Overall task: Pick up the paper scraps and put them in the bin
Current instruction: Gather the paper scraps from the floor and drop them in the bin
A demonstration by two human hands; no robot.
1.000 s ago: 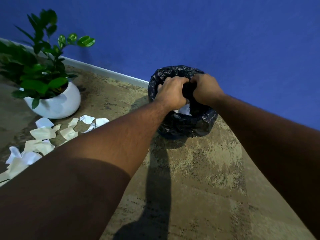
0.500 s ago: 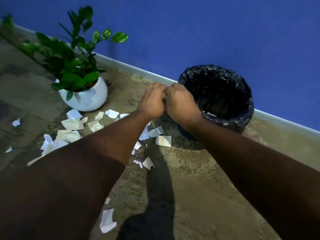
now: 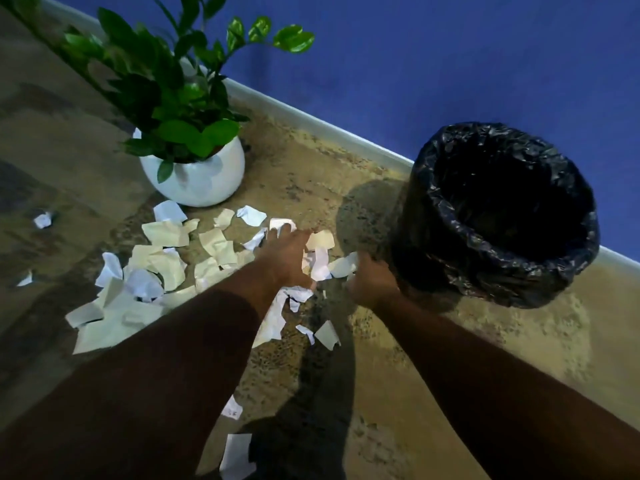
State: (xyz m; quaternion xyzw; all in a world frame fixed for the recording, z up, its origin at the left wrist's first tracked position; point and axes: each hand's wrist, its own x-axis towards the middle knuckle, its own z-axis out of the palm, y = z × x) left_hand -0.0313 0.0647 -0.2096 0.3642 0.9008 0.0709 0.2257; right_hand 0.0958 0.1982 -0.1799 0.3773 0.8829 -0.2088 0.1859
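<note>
Scraps (image 3: 166,258) of paper lay scattered on the floor (image 3: 433,358) between the plant pot (image 3: 194,181) and the bin (image 3: 498,216). Your left hand (image 3: 287,258) rested spread flat on them; your right hand (image 3: 372,284) curled around a scrap beside the bin.

scraps (image 3: 166,261) between plant (image 3: 188,109), bin (image 3: 502,216)

I am looking down at a brown, speckled floor (image 3: 433,358). Lots of torn paper scraps (image 3: 166,258) lie on it. A white pot (image 3: 194,181) with a green plant stands by them. A bin (image 3: 498,216) with a black bag stands near the wall.
</note>
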